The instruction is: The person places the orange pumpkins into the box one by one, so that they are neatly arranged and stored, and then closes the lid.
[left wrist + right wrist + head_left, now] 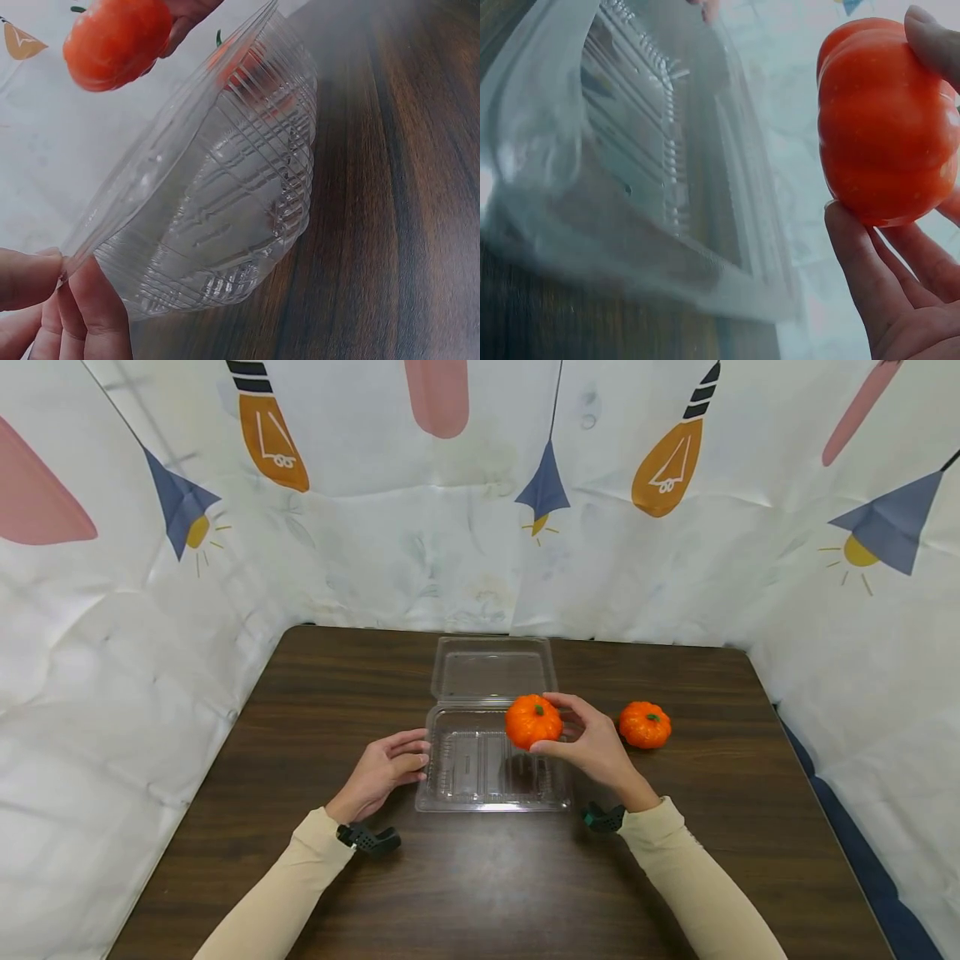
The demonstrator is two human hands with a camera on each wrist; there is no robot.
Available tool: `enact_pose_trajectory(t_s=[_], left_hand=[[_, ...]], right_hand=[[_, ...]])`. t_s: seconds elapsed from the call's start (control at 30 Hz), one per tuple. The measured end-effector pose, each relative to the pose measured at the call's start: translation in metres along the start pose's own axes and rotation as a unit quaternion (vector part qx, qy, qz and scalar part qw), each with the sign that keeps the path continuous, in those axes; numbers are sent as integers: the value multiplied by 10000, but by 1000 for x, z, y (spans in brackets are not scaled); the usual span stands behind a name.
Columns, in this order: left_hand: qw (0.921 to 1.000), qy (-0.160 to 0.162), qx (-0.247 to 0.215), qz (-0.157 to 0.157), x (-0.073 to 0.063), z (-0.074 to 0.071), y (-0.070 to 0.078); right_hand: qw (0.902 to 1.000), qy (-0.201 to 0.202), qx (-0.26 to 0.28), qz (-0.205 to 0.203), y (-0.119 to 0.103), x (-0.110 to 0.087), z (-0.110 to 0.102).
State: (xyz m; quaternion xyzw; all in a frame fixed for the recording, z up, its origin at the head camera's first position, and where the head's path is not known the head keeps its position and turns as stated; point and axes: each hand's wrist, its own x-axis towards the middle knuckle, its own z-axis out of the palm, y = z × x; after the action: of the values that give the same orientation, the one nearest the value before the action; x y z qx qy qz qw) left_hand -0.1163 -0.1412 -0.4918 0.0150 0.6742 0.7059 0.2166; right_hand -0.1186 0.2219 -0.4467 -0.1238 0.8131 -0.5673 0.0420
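An orange toy pumpkin (533, 722) with a green stem is held between the thumb and fingers of my right hand (592, 739), above the right part of a clear plastic clamshell box (468, 768). The box lies with its lid (492, 668) folded back, away from me. At the box's left rim, my left hand (384, 772) pinches the edge between thumb and forefinger, as the left wrist view shows. The right wrist view shows the held pumpkin (889, 124) apart from the box wall (727, 150).
A second orange pumpkin (645, 725) sits on the dark wooden table (495, 893), to the right of my right hand. Behind the table hangs a white cloth (420, 552) printed with lamps and bulbs. It also runs along both sides.
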Motion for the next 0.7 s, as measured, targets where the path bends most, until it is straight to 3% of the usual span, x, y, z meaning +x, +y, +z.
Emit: enact_pose_trajectory(t_s=[0.7], left_hand=[[9996, -143, -219, -85, 13, 20, -1]], right_hand=[[9991, -325, -156, 219, 6, 10, 35]])
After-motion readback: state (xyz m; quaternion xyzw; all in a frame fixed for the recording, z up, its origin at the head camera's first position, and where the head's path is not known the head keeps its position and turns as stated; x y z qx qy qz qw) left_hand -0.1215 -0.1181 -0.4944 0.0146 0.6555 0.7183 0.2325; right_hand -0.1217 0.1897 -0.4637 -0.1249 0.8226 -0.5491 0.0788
